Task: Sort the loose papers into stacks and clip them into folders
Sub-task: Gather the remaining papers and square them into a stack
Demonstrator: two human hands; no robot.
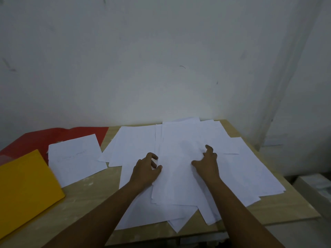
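Head view: loose papers (180, 169) fanned across wooden table (89, 197), likely for sorting. Left hand (146, 170) and right hand (206, 162) apart, fingers curled, pinching opposite edges of top sheet (176, 178), seemingly to lift it. Small stack (76, 156), yellow folder (23, 190) and red folder (53, 136) waiting left.

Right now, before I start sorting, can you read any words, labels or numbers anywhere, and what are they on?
Nothing can be read.
Small sheet beside the yellow folder: a faint handwritten line, too blurred to read.
Loose papers under both hands: they look blank from here.
Yellow folder and red folder: no label visible.
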